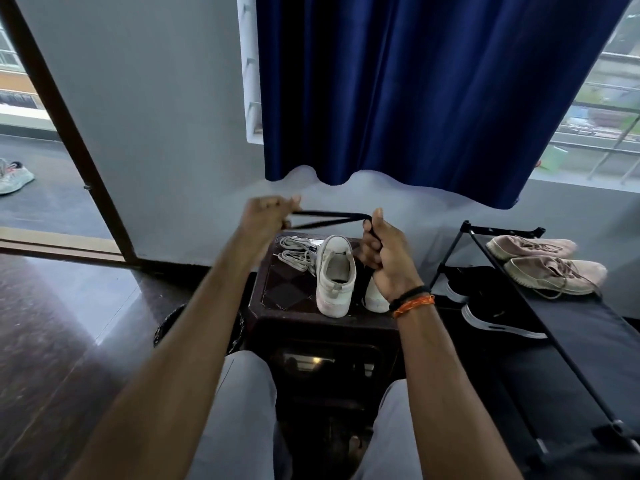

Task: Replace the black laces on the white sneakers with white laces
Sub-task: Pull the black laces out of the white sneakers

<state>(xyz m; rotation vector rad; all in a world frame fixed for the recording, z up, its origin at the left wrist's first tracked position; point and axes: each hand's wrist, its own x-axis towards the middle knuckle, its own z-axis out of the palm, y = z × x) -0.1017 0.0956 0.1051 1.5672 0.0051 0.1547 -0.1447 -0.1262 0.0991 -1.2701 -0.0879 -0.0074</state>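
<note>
A black lace [329, 218] is stretched taut between my two raised hands. My left hand [266, 220] pinches one end of it. My right hand [384, 251] is closed around the rest, which hangs down below the fist. Under them a white sneaker [334, 275] stands on a small dark table [287, 292], heel toward me, with no lace visible in it. A second white sneaker [375, 296] is mostly hidden behind my right wrist. White laces [294, 252] lie in a loose bundle on the table's far left.
A black shoe rack [554, 323] stands to the right with a beige pair [547, 265] on top and black shoes [491, 306] below. A blue curtain [433, 91] hangs ahead. An open doorway is at the left. My knees flank the table.
</note>
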